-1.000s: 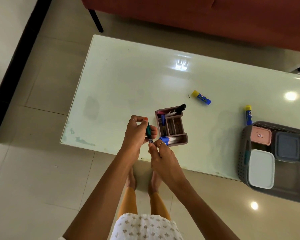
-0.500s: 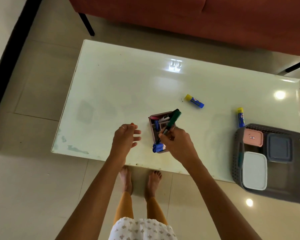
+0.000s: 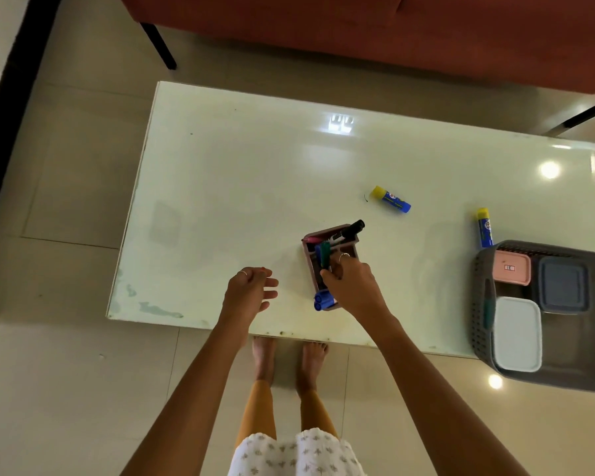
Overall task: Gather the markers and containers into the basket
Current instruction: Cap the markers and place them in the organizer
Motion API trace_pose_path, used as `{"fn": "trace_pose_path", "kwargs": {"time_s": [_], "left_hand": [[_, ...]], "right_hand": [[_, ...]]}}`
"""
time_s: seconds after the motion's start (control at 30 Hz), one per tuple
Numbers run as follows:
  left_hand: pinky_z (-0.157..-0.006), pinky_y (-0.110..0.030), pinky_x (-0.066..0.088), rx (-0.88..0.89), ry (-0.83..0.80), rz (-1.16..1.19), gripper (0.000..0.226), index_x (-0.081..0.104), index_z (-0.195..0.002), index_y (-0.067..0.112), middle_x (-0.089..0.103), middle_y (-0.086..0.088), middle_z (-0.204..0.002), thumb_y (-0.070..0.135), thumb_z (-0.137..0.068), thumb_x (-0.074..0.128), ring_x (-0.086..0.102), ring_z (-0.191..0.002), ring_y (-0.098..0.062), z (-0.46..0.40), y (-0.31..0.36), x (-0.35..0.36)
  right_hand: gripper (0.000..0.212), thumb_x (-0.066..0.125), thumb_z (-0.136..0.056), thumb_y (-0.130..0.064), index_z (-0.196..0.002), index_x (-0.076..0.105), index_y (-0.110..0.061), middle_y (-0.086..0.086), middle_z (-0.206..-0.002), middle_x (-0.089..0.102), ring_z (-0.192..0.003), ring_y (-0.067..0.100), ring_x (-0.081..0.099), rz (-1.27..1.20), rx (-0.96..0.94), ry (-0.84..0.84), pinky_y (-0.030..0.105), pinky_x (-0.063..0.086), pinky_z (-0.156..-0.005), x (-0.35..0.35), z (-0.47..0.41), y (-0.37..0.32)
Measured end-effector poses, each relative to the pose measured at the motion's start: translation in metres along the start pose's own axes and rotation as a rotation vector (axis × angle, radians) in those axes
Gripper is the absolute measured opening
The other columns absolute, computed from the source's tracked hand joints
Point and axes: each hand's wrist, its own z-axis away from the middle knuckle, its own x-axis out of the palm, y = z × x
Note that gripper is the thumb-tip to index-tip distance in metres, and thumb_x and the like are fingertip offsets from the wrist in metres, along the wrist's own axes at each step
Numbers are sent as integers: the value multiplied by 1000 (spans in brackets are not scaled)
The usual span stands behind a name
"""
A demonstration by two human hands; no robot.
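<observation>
The right hand (image 3: 352,286) pinches a green marker (image 3: 324,253) over the small pink organizer (image 3: 330,266) near the tabletop (image 3: 255,187) front edge, hiding much of the compartments; a black marker (image 3: 349,231) pokes out toward one o'clock and blue markers (image 3: 323,300) jut out at six; the left hand (image 3: 249,292) hovers at the organizer's nine o'clock, fingers loosely spread, holding nothing; two glue sticks (image 3: 391,199) lie toward two and three o'clock; the grey basket (image 3: 481,304), cut off by the frame at four o'clock, holds pink (image 3: 511,268), dark grey (image 3: 563,285) and white containers (image 3: 517,333); what lies beneath them is hard to make out.
</observation>
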Motion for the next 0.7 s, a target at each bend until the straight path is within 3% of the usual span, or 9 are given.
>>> {"fn": "trace_pose_path", "kwargs": {"time_s": [0.07,0.2,0.33,0.6,0.7], "left_hand": [[-81,-30,51,5,-7,-39,21,60,-105,12,68,-2,-95,21,-99,42,65,-85,-18,-2,4,-1],[-86,-35,51,11,-31,-118,22,59,-106,11,68,-3,-97,21,-98,41,65,-87,-20,-6,13,-4],[-86,-36,51,15,-70,-208,21,59,-107,11,68,-6,-101,20,-98,42,64,-89,-21,-10,24,-3],[-75,-27,50,10,-158,-319,20,58,-110,10,68,-8,-108,19,-96,48,64,-92,-21,-16,38,22],[-76,-29,50,7,-161,-340,16,57,-107,12,67,-9,-108,17,-96,47,63,-93,-22,-17,37,33]], "right_hand": [[14,51,-93,-20,-100,55,-9,4,-83,54,-70,22,53,14,28,3,29,42,-62,1,1,3],[8,51,-93,-18,-97,52,-12,6,-87,56,-69,23,53,-12,88,17,30,44,-62,2,3,6],[17,50,-92,-14,-106,60,-14,8,-94,65,-79,27,63,-114,129,56,36,53,-71,0,4,7],[16,51,-92,-16,-103,63,-17,1,-85,61,-69,19,58,-167,137,194,29,48,-60,-31,2,18],[13,55,-89,-16,-97,66,-16,3,-80,65,-70,23,62,-193,141,297,28,47,-62,-53,-10,35]]}}
